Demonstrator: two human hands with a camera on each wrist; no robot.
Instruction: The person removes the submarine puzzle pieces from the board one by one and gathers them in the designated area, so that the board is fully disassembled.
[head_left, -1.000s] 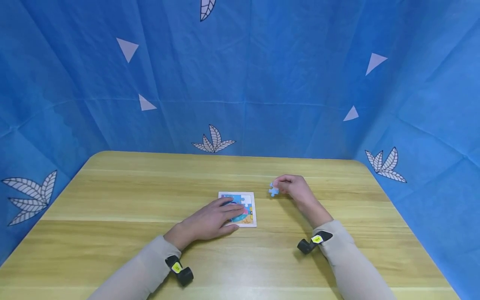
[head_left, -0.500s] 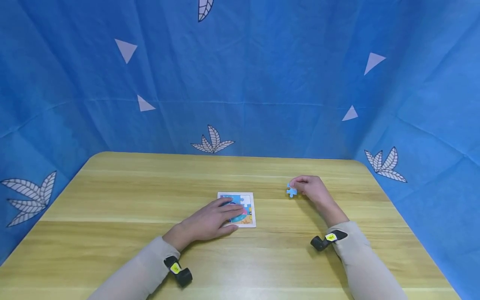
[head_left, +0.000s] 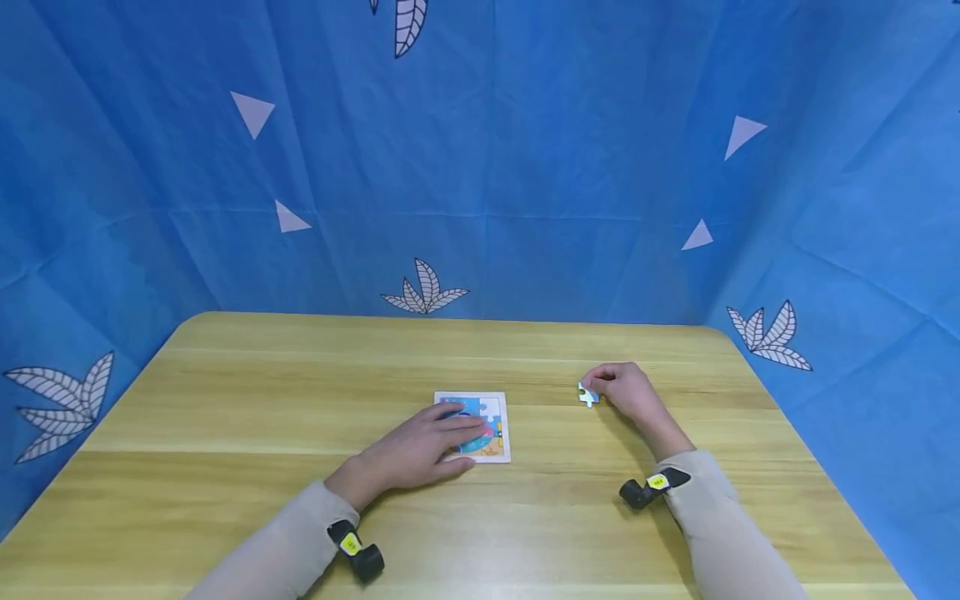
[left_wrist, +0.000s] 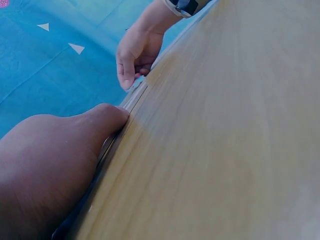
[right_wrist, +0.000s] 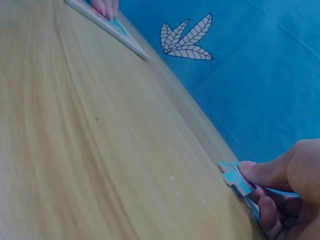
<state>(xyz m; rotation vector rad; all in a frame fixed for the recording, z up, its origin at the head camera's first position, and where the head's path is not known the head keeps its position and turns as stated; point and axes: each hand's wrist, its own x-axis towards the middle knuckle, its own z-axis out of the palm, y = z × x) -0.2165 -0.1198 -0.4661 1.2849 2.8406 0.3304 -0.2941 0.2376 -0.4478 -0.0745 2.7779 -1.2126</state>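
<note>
A small square jigsaw puzzle (head_left: 491, 447) in a white frame lies on the table, with a blank white gap in its upper right part. My left hand (head_left: 422, 442) rests flat across the puzzle's left and middle, its fingers stretched out and covering part of the picture. Off to the right, my right hand (head_left: 626, 390) pinches a light blue jigsaw piece (head_left: 588, 395) between thumb and fingers. In the right wrist view that piece (right_wrist: 235, 178) is tilted, held by one edge close to the tabletop; whether it touches the wood I cannot tell.
The wooden table (head_left: 247, 392) has rounded far corners. A blue cloth (head_left: 570, 150) printed with white leaves and triangles hangs behind it and along both sides. Each wrist wears a black camera mount (head_left: 647, 490).
My right hand has moved to the right with the jigsaw piece, away from the puzzle, then nearly stopped while the piece tilted. My left hand has stayed on the puzzle.
</note>
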